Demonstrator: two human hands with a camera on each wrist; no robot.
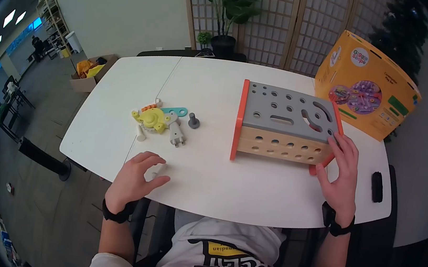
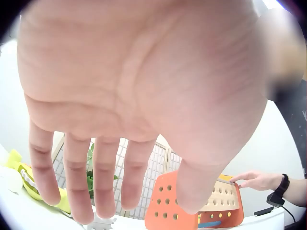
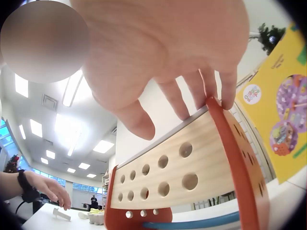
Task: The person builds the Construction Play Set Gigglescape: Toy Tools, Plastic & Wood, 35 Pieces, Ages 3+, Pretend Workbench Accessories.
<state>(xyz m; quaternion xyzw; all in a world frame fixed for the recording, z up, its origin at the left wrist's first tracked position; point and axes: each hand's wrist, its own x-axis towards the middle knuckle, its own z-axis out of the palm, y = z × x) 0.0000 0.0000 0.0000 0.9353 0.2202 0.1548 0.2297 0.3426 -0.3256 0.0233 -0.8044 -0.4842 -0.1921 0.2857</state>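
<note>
A toy workbench [image 1: 279, 121] with a grey holed top, pale wooden sides and red end panels stands on the white table. My right hand [image 1: 342, 175] rests fingertips on its top edge by the right red panel [image 3: 230, 158]; the thumb stays off the wood. To the left, my left hand [image 1: 135, 180] hovers palm down over the front of the table, fingers loosely extended and holding nothing. A small white bolt-shaped piece [image 3: 61, 214] lies beneath it, partly covered in the head view. Beyond are yellow toy parts [image 1: 153, 120], a grey piece [image 1: 176, 133] and a dark grey bolt [image 1: 193, 121].
An orange product box [image 1: 369, 88] stands at the back right corner. A black object [image 1: 377, 187] lies near the right edge. A teal strip [image 1: 177, 111] sits among the loose parts, and a potted plant [image 1: 223, 42] is behind the table.
</note>
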